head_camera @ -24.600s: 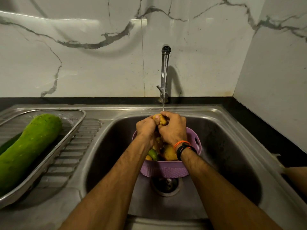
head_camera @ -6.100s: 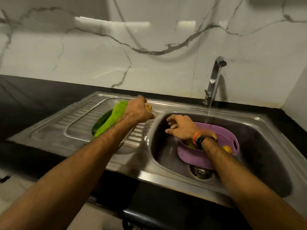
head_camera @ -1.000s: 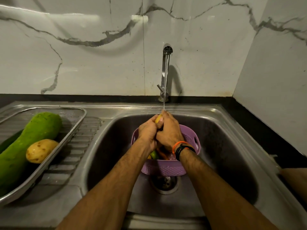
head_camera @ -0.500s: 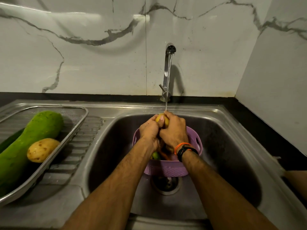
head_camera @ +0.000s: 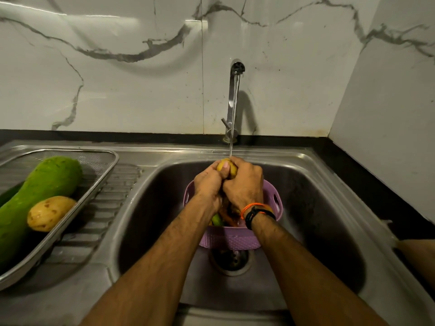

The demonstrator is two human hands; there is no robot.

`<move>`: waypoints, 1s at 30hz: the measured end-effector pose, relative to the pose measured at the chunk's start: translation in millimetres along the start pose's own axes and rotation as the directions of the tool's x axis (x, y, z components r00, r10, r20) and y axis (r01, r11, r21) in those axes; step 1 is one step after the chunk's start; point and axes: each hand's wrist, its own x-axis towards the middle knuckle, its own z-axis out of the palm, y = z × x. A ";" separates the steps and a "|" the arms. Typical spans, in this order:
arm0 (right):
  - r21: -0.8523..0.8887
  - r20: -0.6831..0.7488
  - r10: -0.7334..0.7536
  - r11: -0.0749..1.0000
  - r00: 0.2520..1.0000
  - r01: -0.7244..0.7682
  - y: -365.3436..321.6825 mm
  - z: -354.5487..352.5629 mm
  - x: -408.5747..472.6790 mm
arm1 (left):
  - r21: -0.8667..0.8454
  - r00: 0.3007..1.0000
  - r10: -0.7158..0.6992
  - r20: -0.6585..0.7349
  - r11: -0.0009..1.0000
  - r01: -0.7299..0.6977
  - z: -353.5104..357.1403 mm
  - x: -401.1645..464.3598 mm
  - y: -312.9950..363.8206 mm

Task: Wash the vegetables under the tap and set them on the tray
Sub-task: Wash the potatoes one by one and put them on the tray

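Over on the left, the steel tray [head_camera: 103, 171] sits on the drainboard with a big green gourd [head_camera: 40, 196] and a washed potato [head_camera: 49, 212] touching it. Centre now — left hand [head_camera: 209, 184] and right hand [head_camera: 244, 187] both wrapped tight round a yellow potato [head_camera: 231, 169], right under the running tap [head_camera: 234, 100], above the purple basket [head_camera: 233, 238] in the sink [head_camera: 329, 208] — more vegetables inside it.
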 end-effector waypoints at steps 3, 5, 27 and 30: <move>0.027 0.152 0.025 0.999 0.988 -0.030 -0.8 3.9 2.6 | 0.033 1.000 0.005 0.013 0.999 -0.005 -0.6 -0.1 -0.4; 0.022 0.232 0.035 0.999 0.972 -0.041 -0.2 4.5 4.8 | 0.050 1.000 0.001 0.021 0.999 -0.002 -1.8 0.0 0.0; -0.020 0.245 0.048 0.999 0.968 -0.045 -7.5 2.3 4.4 | 0.046 1.000 -0.016 0.018 0.999 0.015 -4.8 5.2 -2.0; -0.009 0.247 0.060 0.998 0.967 -0.060 -3.5 -0.2 5.4 | 0.026 1.000 -0.005 0.002 1.000 0.005 -2.4 1.9 -1.4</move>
